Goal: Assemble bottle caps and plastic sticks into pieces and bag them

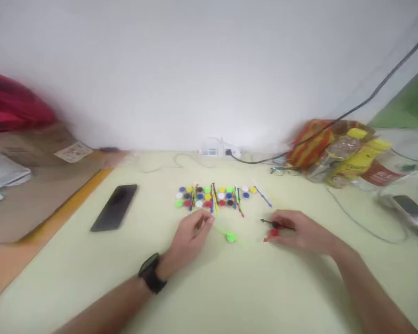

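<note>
My left hand (191,236), with a black watch on the wrist, has thumb and forefinger pinched on one end of a bright green arrow spinner (231,237). The spinner's round hub stands out to the right of the fingertips, and its far tip is blurred. In my right hand (294,229) are a black arrow spinner (275,225) and a red arrow spinner (273,233), the black one lying across the fingers. Beyond both hands, several coloured discs (208,196) lie in rows with loose arrows among them. A blue arrow (263,196) lies apart at their right.
A dark phone (114,208) lies at the left, beside a cardboard box (45,185). Bottles (358,160) and a red-orange bag (308,144) stand at the back right. A black cable (362,103) runs to a white socket (214,149) by the wall. Another device (413,213) is at the right.
</note>
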Demonstrator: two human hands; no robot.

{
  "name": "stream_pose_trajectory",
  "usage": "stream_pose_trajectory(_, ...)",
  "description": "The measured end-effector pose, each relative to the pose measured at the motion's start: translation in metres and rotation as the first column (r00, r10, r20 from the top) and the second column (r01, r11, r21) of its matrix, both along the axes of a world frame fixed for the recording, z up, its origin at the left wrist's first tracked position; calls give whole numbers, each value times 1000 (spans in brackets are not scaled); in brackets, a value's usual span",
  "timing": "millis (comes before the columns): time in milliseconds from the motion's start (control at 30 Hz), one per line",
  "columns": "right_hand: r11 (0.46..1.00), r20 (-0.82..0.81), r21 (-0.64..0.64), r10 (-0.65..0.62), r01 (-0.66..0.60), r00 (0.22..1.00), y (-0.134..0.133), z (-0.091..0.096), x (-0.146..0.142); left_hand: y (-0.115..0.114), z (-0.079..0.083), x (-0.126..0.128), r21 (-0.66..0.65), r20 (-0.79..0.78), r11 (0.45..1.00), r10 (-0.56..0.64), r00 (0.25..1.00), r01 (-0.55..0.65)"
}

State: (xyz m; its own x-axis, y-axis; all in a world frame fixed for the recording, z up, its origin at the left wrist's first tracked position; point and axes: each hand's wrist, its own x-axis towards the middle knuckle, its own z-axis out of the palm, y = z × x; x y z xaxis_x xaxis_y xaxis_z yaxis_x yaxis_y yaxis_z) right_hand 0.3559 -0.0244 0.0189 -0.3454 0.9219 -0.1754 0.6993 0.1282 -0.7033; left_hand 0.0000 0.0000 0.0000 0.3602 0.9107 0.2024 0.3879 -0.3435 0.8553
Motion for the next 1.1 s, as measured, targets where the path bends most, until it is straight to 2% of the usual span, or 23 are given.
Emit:
stream_pose_trajectory(267, 995, 131, 96, 6, -19, 991, 0, 3, -4, 0, 2, 3, 36, -15, 999, -2, 1000, 3)
stream_pose_trajectory(467, 995, 106, 95, 15, -25, 994, -1, 8, -7, 4, 1, 5, 56, -25, 998, -3, 1000, 5)
stream_pose_trajectory(867, 986, 107, 151, 47, -63, 993, 1, -1, -7, 6, -1, 6, 65, -16, 998, -4, 1000, 5)
stream_pose_trajectory(1100, 979, 142, 199, 6, -34, 990, 3, -4, -9, 9, -2, 7, 95, -39, 995, -9, 999, 13)
